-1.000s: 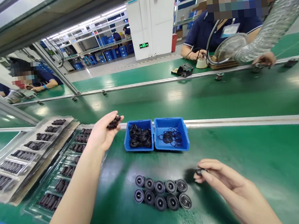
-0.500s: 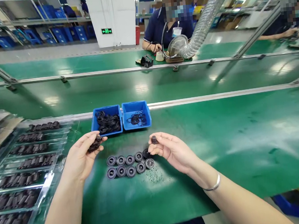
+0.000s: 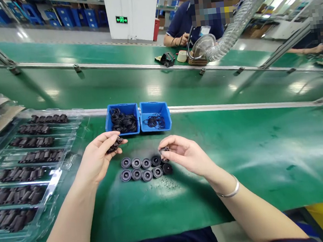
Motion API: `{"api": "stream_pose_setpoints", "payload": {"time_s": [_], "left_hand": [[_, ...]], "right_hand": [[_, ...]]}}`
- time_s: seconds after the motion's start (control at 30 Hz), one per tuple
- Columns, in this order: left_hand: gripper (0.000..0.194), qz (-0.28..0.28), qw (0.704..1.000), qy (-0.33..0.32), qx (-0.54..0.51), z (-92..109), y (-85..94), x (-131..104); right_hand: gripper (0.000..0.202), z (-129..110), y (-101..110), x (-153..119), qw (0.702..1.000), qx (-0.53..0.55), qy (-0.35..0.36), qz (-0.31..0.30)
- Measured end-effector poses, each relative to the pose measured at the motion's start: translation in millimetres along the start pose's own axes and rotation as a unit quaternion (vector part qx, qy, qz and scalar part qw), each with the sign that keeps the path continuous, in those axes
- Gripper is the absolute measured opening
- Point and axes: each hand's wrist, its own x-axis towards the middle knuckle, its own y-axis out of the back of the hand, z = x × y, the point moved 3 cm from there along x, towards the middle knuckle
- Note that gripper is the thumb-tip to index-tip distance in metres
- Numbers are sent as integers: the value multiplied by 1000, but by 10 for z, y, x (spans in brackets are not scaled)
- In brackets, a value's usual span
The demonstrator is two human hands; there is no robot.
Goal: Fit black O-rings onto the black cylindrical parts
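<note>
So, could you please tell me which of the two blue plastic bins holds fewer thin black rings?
The right blue plastic bin: its thin black rings form a sparse tangle, while the left bin is heaped.

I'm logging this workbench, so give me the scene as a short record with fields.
left hand: holds a cluster of dark pieces
right hand: pinches a small dark part at the right end of the round parts
round parts: black, in two rows on the green table
left bin: blue, heaped with black rings
right bin: blue, fewer rings
clear tray: rows of dark parts, left side
right wrist: silver bracelet
across the table: seated person, dark blue shirt
</note>
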Motion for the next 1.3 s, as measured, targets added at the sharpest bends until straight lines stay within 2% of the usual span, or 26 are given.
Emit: {"api": "stream_pose_setpoints", "payload": {"time_s": [0.03, 0.1, 0.2, 0.33, 0.43, 0.9, 1.13, 1.23, 1.3], "left_hand": [[25, 2, 1000, -2, 0, -1, 5, 2], [24, 4, 1000, -4, 2, -7, 12, 8], [24, 1, 1000, -3, 7, -15, 18, 11], [26, -5, 1000, 1, 17, -18, 12, 2], [27, -10, 1000, 3, 18, -16, -6, -8], [26, -44, 999, 9, 3, -2, -45, -21], [31, -50, 998, 30, -24, -26, -56, -29], [29, -67, 996, 35, -44, -26, -68, -35], [29, -83, 994, 40, -56, -20, -93, -49]], "right_hand": [[15, -21, 5, -1, 995, -90, 37, 0], [20, -40, 4, -10, 967, -236, 94, -7], [28, 5, -24, -25, 940, -321, 108, -46], [34, 81, -105, -38, 928, -346, 100, -91], [35, 114, -154, -33, 920, -363, 103, -103], [29, 162, -119, -32, 913, -382, 114, -84], [28, 181, -136, -13, 903, -403, 114, -94], [32, 130, -104, -4, 899, -409, 116, -107], [39, 60, -63, 2, 910, -386, 122, -85]]}}
